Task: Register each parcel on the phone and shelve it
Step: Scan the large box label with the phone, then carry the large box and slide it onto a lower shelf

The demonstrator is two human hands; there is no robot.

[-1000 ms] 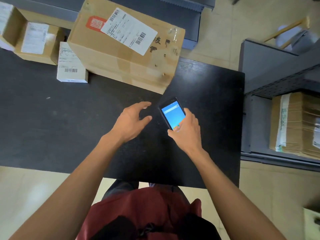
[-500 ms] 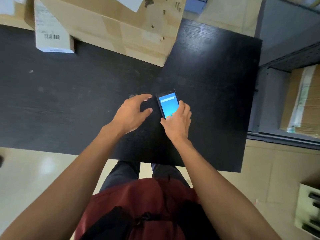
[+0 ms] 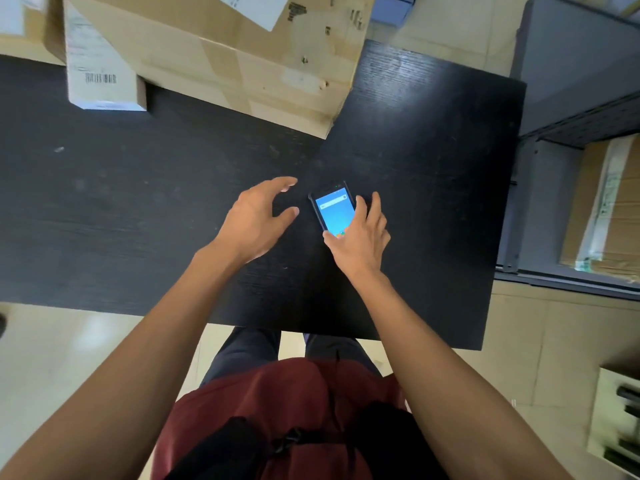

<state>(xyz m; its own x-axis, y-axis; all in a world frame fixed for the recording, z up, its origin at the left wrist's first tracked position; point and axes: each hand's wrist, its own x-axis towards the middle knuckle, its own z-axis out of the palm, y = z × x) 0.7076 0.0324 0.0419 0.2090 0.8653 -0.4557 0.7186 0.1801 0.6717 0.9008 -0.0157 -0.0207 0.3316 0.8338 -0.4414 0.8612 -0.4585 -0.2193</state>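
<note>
Right grip: my right hand (image 3: 360, 237) holds the phone (image 3: 334, 211) at its lower end, thumb on the near left corner, fingers laid along the right edge.
Left grip: my left hand (image 3: 256, 220) holds nothing; it is wide, thumb and fingers curved apart in a loose C, just left of the phone and not touching it.
Arm pose: both forearms reach forward from the bottom of the view and converge over the middle of the worktop (image 3: 138, 202); palms face down.
Phone: dark, slim rectangle with rounded corners, its screen lit blue, angled slightly leftward; I cannot tell whether it rests on the worktop or is lifted just off it.
Large parcel: big brown cardboard box (image 3: 242, 53) at the far edge of the worktop, sealed with clear tape, a white label (image 3: 252, 5) on top, its near corner pointing toward the phone but well apart from it.
Small parcel: white box (image 3: 100, 71) with a printed barcode, just left of the large one, on the far left of the worktop.
Worktop: black, matt, wood-grained, rectangular, with faint scuffs.
Shelf: grey metal shelving (image 3: 554, 168) to the right, holding a taped cardboard parcel (image 3: 609, 209).
Floor: pale, glossy tiles (image 3: 52, 341).
Clothing: dark red top (image 3: 277, 410), dark trousers.
</note>
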